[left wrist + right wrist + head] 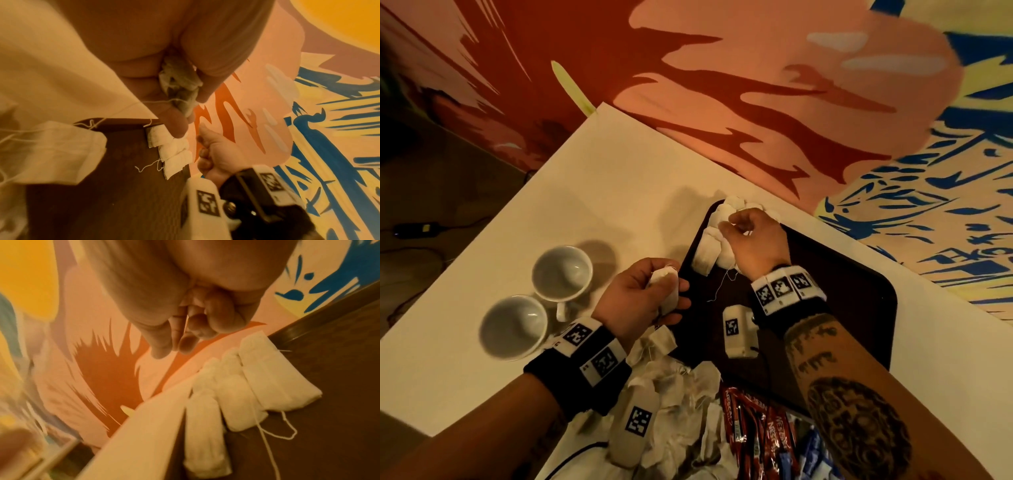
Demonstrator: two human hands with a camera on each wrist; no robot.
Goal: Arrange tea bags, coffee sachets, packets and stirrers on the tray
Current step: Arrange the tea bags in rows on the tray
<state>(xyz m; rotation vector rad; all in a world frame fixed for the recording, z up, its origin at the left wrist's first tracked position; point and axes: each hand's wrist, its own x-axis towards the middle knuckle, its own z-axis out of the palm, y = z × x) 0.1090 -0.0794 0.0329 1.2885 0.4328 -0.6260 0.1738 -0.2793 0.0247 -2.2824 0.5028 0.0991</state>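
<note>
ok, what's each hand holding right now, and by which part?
Left hand grips a tea bag round its body, bunched in the fingers. Right hand pinches a thin string between thumb and finger, above the tray's row.

Each wrist wears a black band ringed with white blocks bearing square black-and-white markers, a white camera pod with one more marker hangs under it, and dark tattoos cover the right forearm.
</note>
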